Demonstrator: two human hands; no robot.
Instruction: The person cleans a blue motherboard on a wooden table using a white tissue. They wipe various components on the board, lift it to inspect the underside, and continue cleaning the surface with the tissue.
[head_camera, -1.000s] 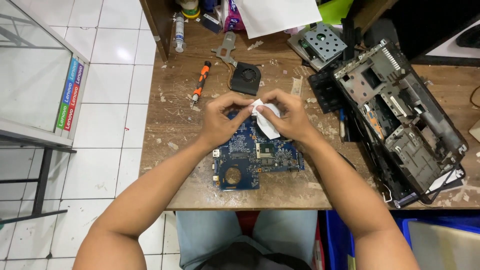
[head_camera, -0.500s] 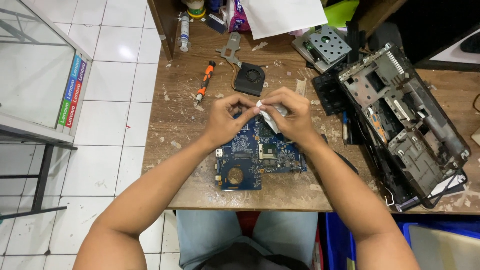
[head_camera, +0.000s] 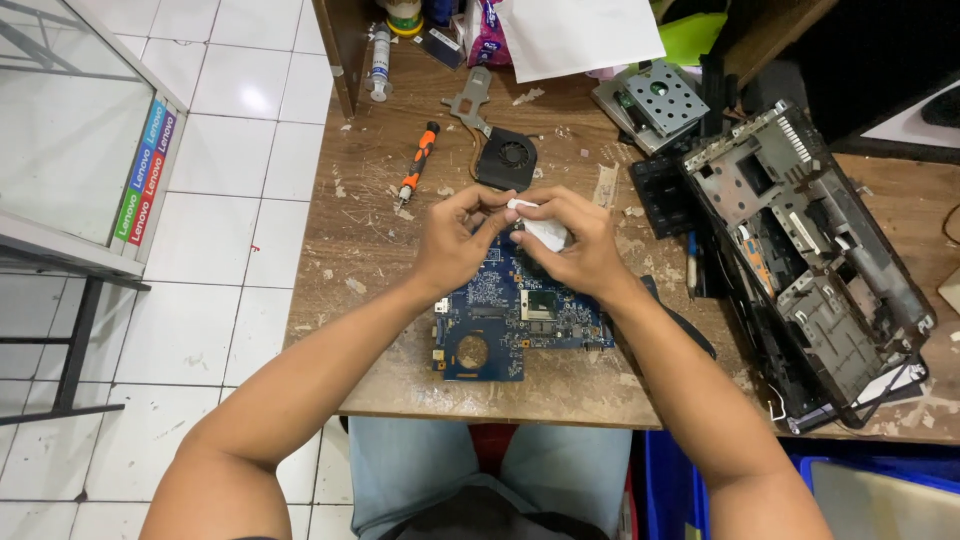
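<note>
A blue circuit board lies flat on the worn wooden table in front of me. Both hands hover over its far edge. My right hand pinches a crumpled white tissue. My left hand meets it from the left, fingertips touching the same tissue. The board's far part is hidden under my hands.
A black cooling fan with a metal heat pipe lies just beyond my hands. An orange-handled screwdriver rests to the left. A stripped black laptop chassis fills the right side. A small tube, white paper and a metal drive sit at the back.
The tissue has been bunched smaller between my fingers, and both hands have closed in together over the board's far edge.
</note>
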